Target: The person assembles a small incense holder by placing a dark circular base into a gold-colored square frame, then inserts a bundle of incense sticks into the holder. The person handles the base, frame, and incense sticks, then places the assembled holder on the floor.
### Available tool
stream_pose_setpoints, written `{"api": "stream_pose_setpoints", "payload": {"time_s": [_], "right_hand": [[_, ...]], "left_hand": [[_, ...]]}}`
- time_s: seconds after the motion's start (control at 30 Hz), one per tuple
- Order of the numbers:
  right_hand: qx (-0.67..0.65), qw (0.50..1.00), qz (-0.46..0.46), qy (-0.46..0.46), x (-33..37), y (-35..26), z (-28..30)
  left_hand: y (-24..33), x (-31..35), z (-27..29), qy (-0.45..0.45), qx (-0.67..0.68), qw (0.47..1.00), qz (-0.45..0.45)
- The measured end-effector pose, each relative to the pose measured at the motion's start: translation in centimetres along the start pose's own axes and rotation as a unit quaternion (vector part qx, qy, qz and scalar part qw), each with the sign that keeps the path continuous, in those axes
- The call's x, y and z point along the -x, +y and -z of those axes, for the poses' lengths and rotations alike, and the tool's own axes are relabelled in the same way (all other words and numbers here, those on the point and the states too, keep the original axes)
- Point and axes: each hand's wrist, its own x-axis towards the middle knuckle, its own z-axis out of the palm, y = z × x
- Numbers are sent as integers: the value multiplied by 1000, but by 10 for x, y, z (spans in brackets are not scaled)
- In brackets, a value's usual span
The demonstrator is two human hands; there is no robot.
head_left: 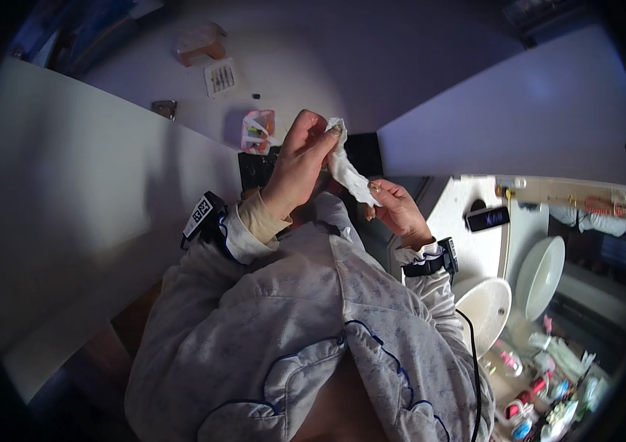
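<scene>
White tissue (350, 173) is held out in front of the body, its far end clamped by the fingers of the left hand (296, 166), its near end by those of the right hand (403, 214). On the right, a phone (488, 218) is seen on the counter (454, 215).

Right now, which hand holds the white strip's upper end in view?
The left hand pinches the upper end of the white strip; the right hand holds the lower.

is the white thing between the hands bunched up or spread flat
Bunched up: the white strip runs narrow and crumpled from the left hand to the right hand, with no broad flat face showing.
</scene>
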Motion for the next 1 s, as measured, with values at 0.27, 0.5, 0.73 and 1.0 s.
{"api": "stream_pose_setpoints", "payload": {"time_s": [0.27, 0.5, 0.73, 1.0], "right_hand": [[137, 954, 265, -37, -122, -159, 2], [74, 962, 257, -55, -240, -327, 3], [107, 949, 295, -22, -212, -298, -52], [251, 949, 180, -72, -511, -499, -90]], "left_hand": [[26, -163, -41, -2, -263, 939, -221], [95, -321, -28, 47, -140, 987, -68], [120, -270, -19, -3, -476, 817, -324], [190, -609, 94, 77, -210, 941, -254]]}}
